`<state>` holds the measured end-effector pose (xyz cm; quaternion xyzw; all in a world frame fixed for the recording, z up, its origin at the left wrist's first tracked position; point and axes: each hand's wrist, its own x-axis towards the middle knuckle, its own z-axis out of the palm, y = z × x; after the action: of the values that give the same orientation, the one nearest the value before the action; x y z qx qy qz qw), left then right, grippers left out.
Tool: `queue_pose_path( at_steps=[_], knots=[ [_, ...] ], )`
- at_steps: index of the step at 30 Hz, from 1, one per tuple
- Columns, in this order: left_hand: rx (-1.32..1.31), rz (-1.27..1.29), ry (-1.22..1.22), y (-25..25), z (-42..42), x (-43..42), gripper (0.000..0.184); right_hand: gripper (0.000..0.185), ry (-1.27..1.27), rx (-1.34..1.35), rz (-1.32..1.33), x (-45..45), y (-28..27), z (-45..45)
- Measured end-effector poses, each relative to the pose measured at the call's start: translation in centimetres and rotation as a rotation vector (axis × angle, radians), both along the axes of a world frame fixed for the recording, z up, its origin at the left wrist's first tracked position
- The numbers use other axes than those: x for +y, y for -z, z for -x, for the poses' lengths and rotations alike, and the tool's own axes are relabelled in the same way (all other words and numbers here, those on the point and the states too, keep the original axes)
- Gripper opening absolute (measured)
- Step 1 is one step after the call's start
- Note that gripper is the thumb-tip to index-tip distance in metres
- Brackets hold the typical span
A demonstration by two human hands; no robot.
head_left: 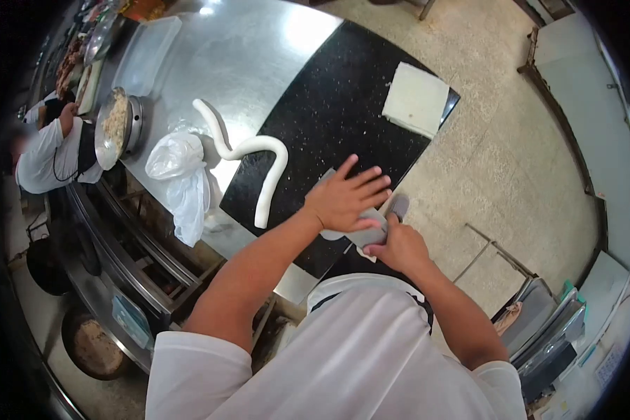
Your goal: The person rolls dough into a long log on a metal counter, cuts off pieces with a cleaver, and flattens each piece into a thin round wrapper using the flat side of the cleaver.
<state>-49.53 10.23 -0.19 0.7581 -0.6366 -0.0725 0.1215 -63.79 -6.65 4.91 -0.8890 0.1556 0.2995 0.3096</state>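
Observation:
My left hand (348, 199) lies flat with its fingers spread on the grey metal blade (369, 229) of what looks like a cleaver. My right hand (404, 245) is closed at the near right end of that blade; the handle is hidden in the grip. A pale rounded edge, perhaps flattened dough (332, 234), shows beside the blade, mostly covered. To the left, a long white dough rope (255, 144) curves in an S, running from the steel surface onto the black board (315, 105).
A stack of white square sheets (418, 98) sits at the board's far right corner. On the steel table (224, 49) are a plastic bag (178, 164), a metal bowl of filling (115, 129) and a clear tray (147, 56). A co-worker (52, 157) stands at left.

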Motion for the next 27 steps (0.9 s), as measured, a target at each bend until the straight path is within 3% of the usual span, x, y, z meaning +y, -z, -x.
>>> queue_pose_path(
  at_steps=[5,8,11,13,19,27],
  knots=[
    [0.029,0.086,-0.083,-0.6,-3.4,-0.3,0.066,0.068,-0.011,-0.073,-0.007,0.3,-0.2,-2.5],
    [0.084,0.044,-0.039,0.1,1.8,1.3,0.07,0.07,-0.057,-0.015,-0.17,-0.4,1.2,3.5],
    [0.224,0.097,-0.021,0.2,4.3,0.0,0.066,0.072,0.008,0.131,-0.106,0.3,0.3,5.9],
    [0.081,0.137,-0.006,0.4,3.5,-1.0,0.065,0.073,0.019,0.122,-0.051,-0.2,-0.4,4.3],
    [0.002,0.107,-0.127,-0.5,-2.9,-1.4,0.065,0.071,-0.102,-0.022,0.014,-1.7,-0.5,-2.8],
    [0.098,0.079,-0.056,-0.4,4.2,-0.5,0.063,0.072,-0.033,0.068,-0.145,-0.8,1.2,5.5]
  ],
)
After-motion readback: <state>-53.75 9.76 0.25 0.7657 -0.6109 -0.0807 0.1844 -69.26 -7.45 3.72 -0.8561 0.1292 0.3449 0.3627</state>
